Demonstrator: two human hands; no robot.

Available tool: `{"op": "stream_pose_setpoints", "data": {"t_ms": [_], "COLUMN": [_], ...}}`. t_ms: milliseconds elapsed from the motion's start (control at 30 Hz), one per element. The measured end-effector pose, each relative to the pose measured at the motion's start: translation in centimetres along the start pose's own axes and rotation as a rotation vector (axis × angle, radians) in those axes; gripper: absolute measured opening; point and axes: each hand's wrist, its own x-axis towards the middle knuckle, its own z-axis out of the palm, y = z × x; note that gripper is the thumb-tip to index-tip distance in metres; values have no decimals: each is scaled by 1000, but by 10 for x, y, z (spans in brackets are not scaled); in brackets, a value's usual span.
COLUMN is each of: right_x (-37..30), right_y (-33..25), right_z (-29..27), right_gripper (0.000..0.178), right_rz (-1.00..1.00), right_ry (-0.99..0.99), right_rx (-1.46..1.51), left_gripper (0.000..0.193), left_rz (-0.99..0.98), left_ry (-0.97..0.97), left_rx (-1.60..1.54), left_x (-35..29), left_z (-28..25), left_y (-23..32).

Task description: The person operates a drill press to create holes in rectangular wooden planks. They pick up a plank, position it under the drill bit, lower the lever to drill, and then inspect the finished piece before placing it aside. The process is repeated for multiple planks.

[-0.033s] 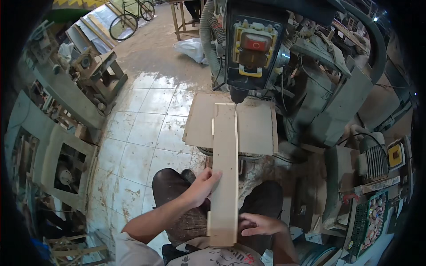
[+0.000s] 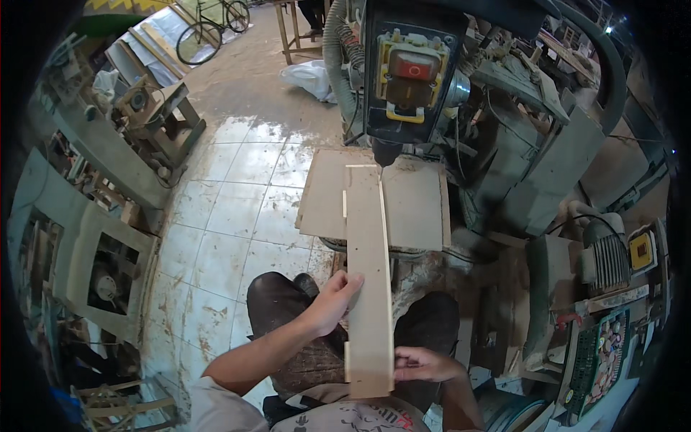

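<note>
A long, flat wooden board [image 2: 369, 288] reaches from my lap to the drill press. Its far end rests on the press's flat table panel [image 2: 415, 205], with the drill chuck [image 2: 386, 153] just above its far right corner. Small strips project from the board's left edge. My left hand [image 2: 337, 299] grips that edge about midway along, fingers bent and partly hidden beneath. Close to the near end, my right hand [image 2: 426, 365] is closed at the right edge, its thumb and fingers against the wood. The underside of the board is hidden.
A drill press head with a red-topped switch [image 2: 412, 72] stands straight ahead. On the right are a finned motor [image 2: 608, 259] and a green crate [image 2: 597, 360] of small round pieces. Dusty machine frames [image 2: 108, 273] line the left, beside a tiled floor [image 2: 223, 237].
The board's near end has swung slightly to the right. My right hand's fingers have closed onto its right edge, and my left hand has shifted slightly right with it.
</note>
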Motion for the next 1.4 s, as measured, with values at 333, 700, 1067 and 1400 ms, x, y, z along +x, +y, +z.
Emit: {"op": "stream_pose_setpoints", "data": {"t_ms": [333,700,1067,1400], "right_x": [-53,-4,36,-13], "right_y": [-20,-85,-192,-466], "right_z": [-59,-189,-279,-170], "right_gripper": [18,21,30,49], "right_rz": [-161,-350,-584,-1509], "right_ry": [998,1118,949,1004], "right_rx": [-13,-262,-1009,-173], "left_gripper": [31,62,56,53], "left_rz": [58,950,850,918], "left_ry": [-297,247,131,150], "left_rx": [409,1482,1529,1517], "left_x": [13,86,105,114], "left_z": [-1,-40,-53,-47], "left_y": [50,114,137,137]}}
